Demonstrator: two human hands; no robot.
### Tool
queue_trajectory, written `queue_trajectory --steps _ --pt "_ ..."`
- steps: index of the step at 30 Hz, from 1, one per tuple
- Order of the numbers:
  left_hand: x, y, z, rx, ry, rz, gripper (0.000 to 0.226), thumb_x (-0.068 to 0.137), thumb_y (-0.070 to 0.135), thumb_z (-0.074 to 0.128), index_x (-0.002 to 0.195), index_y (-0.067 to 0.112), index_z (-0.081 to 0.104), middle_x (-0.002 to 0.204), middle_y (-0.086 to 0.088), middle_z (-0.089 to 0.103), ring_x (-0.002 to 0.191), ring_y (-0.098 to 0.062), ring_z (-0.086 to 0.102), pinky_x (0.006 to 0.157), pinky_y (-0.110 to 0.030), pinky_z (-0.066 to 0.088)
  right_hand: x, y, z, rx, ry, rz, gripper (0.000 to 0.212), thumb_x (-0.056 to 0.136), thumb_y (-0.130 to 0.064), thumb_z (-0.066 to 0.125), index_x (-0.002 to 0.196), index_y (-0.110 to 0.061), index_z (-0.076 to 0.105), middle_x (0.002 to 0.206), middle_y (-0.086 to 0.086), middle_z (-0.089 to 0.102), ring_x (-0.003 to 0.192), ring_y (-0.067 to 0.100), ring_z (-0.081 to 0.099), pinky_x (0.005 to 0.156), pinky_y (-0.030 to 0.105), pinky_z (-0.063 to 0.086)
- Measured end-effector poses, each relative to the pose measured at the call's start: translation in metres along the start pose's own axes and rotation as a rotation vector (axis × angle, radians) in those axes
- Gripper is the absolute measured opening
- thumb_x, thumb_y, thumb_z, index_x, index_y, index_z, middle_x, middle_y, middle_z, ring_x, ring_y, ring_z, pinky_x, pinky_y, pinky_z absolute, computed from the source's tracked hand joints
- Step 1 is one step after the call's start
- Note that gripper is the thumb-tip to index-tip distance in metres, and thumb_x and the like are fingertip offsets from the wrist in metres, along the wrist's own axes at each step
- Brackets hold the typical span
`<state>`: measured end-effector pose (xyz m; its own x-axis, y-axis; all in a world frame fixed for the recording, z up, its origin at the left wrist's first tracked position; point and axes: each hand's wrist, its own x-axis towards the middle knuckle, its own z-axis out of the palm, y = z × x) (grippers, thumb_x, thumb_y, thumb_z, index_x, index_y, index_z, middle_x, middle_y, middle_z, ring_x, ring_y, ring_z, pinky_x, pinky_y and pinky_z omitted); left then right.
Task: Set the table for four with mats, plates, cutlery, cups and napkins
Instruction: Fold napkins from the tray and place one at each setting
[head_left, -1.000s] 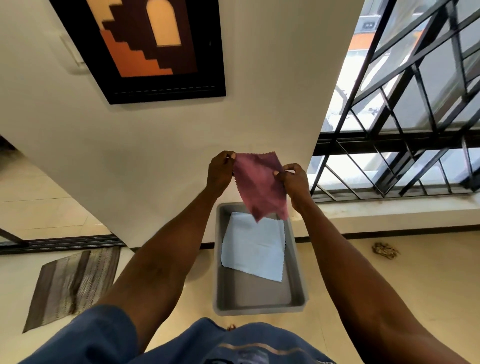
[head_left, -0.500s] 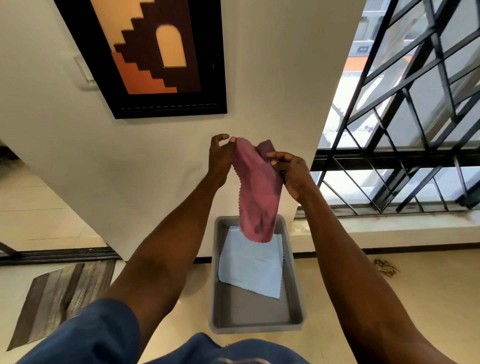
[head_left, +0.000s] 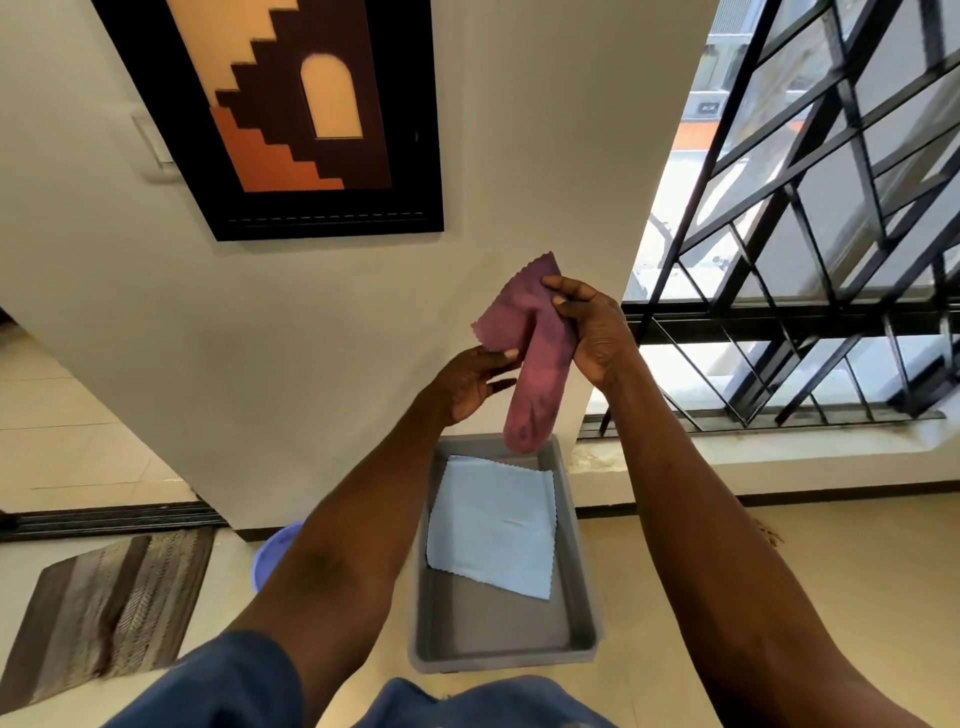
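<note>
Both hands clamped on purple napkin (head_left: 524, 358): right hand (head_left: 592, 332) pinches top, left hand (head_left: 470, 382) grips folded edge just below. Napkin hangs above gray tray (head_left: 584, 582) w/ blue cloth (head_left: 493, 525). Looks light, limp, non-fragile; best held at corners/edges.

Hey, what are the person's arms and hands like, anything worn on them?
Both arms are bare from the elbow down. The left hand and right hand wear no gloves, and no rings, watch or bracelets show. A blue sleeve covers the left upper arm near the bottom edge. The right arm shows no sleeve in this view.
</note>
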<state>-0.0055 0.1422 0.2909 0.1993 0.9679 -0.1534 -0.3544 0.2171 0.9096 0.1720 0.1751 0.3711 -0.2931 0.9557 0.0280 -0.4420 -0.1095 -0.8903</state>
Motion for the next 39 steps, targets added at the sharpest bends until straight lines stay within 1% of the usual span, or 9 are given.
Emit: queue_trajectory --steps 3,7,12,16,23,27,29,35,39 --pt "0.003 0.004 0.004 -0.072 0.076 0.071 0.027 0.093 0.005 0.057 0.12 0.008 0.058 0.112 -0.011 0.067 0.108 -0.026 0.062 0.106 -0.043 0.045 -0.004 -0.002 -0.008 -0.012 0.022 -0.01 0.03 0.085 0.011 0.053 0.097 -0.007 0.073 0.106 0.009 0.071 0.099 0.023 0.064 0.08 0.029 0.055" --pt "0.004 0.026 0.011 -0.205 0.082 0.13 0.02 0.095 0.006 0.051 0.111 0.005 0.064 0.092 -0.008 0.072 0.088 -0.023 0.063 0.079 -0.03 0.053 -0.003 -0.005 -0.014 0.0 0.067 0.004 0.03 0.082 0.011 0.054 0.095 -0.008 0.074 0.101 0.009 0.072 0.094 0.023 0.064 0.078 0.027 0.055" --pt "0.006 0.033 0.019 -0.292 -0.007 0.051 0.039 0.097 0.029 0.055 0.127 0.004 0.06 0.125 -0.019 0.06 0.114 -0.031 0.057 0.108 -0.044 0.039 0.002 -0.014 -0.015 0.112 0.131 0.022 0.031 0.082 0.012 0.05 0.095 -0.006 0.072 0.093 0.007 0.074 0.082 0.019 0.067 0.076 0.028 0.055" --pt "-0.008 0.005 0.014 -0.006 -0.097 -0.125 0.035 0.084 0.028 0.062 0.111 0.004 0.064 0.096 -0.011 0.068 0.091 -0.027 0.062 0.084 -0.041 0.053 0.005 -0.007 -0.026 0.21 0.182 0.076 0.029 0.082 0.011 0.051 0.1 -0.003 0.07 0.094 0.011 0.072 0.082 0.023 0.067 0.083 0.033 0.057" --pt "-0.016 -0.017 0.015 -0.122 0.035 -0.096 0.031 0.099 0.01 0.046 0.096 0.009 0.076 0.08 -0.003 0.07 0.075 -0.017 0.061 0.071 -0.027 0.051 0.005 0.026 -0.062 0.141 0.338 0.265 0.018 0.082 0.006 0.059 0.096 0.001 0.068 0.088 0.013 0.067 0.078 0.024 0.064 0.068 0.03 0.058" --pt "-0.017 -0.022 0.011 -0.149 0.094 -0.099 0.038 0.098 0.008 0.046 0.076 0.012 0.077 0.072 -0.002 0.069 0.068 -0.016 0.063 0.069 -0.026 0.049 -0.004 0.052 -0.075 0.097 0.373 0.372 0.019 0.083 0.007 0.057 0.1 0.001 0.064 0.094 0.012 0.064 0.084 0.023 0.061 0.08 0.035 0.057" --pt "-0.017 -0.026 0.01 -0.14 0.134 -0.111 0.036 0.098 0.009 0.046 0.075 0.011 0.073 0.069 -0.003 0.069 0.065 -0.016 0.064 0.07 -0.028 0.049 -0.011 0.062 -0.077 0.106 0.378 0.425 0.016 0.085 0.006 0.058 0.098 -0.002 0.062 0.094 0.014 0.061 0.079 0.023 0.06 0.068 0.031 0.059" --pt "-0.026 -0.035 0.0 -0.188 0.239 -0.141 0.027 0.099 0.013 0.047 0.083 0.008 0.068 0.074 -0.005 0.071 0.073 -0.02 0.064 0.07 -0.027 0.051 -0.041 0.106 -0.077 0.023 0.215 0.774 0.068 0.086 -0.054 0.065 0.116 0.006 0.047 0.114 0.022 0.064 0.106 0.036 0.063 0.094 0.05 0.051" --pt "-0.029 -0.038 -0.01 -0.158 0.323 -0.181 0.02 0.098 0.016 0.051 0.089 0.007 0.067 0.077 -0.006 0.072 0.078 -0.022 0.063 0.073 -0.029 0.05 -0.048 0.128 -0.066 0.062 0.175 0.675 0.072 0.085 -0.062 0.06 0.117 0.002 0.054 0.116 0.02 0.065 0.109 0.036 0.062 0.094 0.046 0.051"
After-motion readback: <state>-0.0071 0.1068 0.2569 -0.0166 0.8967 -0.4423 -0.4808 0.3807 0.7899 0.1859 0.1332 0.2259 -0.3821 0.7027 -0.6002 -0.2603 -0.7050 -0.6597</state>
